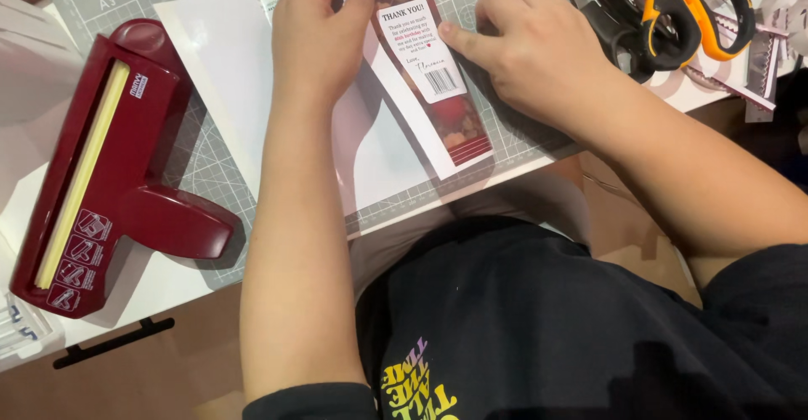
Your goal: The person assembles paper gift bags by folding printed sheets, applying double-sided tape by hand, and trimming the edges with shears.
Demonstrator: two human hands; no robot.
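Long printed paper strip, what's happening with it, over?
Left hand pinching long printed paper strip at top. Right hand fingertip pressing its edge. Strip flat on white sheet. Nothing blocking; orange-handled scissors beside right hand.

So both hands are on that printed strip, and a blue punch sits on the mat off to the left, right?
Not quite: the punch is dark red, not blue, as the head view shows. Both the left hand and right hand do touch the strip on the mat.

A home craft desk is showing here: a gridded cutting mat (210,167), a red paper punch (109,176) and orange scissors (699,12) are lying about.
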